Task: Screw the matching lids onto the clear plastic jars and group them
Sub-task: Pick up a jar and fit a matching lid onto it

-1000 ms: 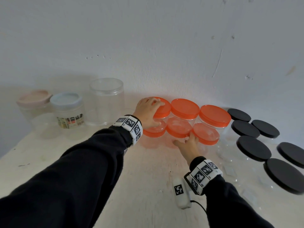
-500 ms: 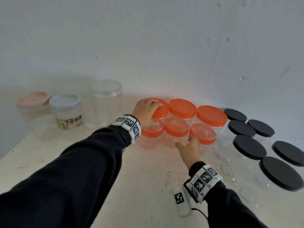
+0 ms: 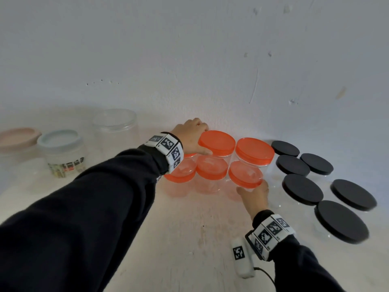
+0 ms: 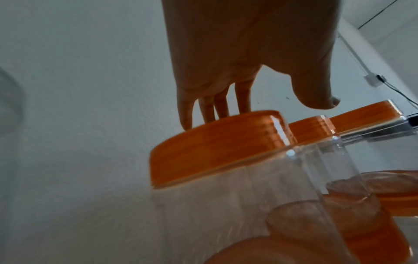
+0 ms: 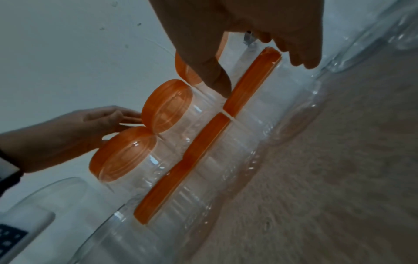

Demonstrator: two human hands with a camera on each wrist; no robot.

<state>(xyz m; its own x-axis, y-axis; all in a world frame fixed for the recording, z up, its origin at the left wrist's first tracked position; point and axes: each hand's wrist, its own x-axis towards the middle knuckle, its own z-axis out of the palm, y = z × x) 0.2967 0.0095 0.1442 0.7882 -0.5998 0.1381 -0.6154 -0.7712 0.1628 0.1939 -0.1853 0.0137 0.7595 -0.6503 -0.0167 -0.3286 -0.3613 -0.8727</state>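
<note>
Several clear jars with orange lids stand in two rows by the wall. My left hand (image 3: pixel 192 134) lies over the back left jar's lid (image 4: pixel 221 142), its fingers (image 4: pixel 212 109) straight and reaching past the far rim. The thumb touches the back middle lid (image 3: pixel 216 142). My right hand (image 3: pixel 254 193) holds the front right jar (image 3: pixel 245 175) just under its lid. Its thumb (image 5: pixel 214 76) is on one side of that lid (image 5: pixel 251 80) and its fingers (image 5: pixel 303 59) on the other. The back right lid (image 3: pixel 254 150), front middle lid (image 3: pixel 212 167) and front left lid (image 3: pixel 181 174) are untouched.
Several clear jars with black lids (image 3: pixel 303 189) are grouped to the right, close to my right hand. At the left stand a pink-lidded jar (image 3: pixel 16 138), a blue-lidded jar (image 3: pixel 61 152) and a tall clear jar (image 3: pixel 115 127). A white tagged device (image 3: pixel 242 258) lies near my right wrist.
My left hand slid farther over the back left lid and now covers it. My right hand shifted right, from between the front jars to the front right jar.
</note>
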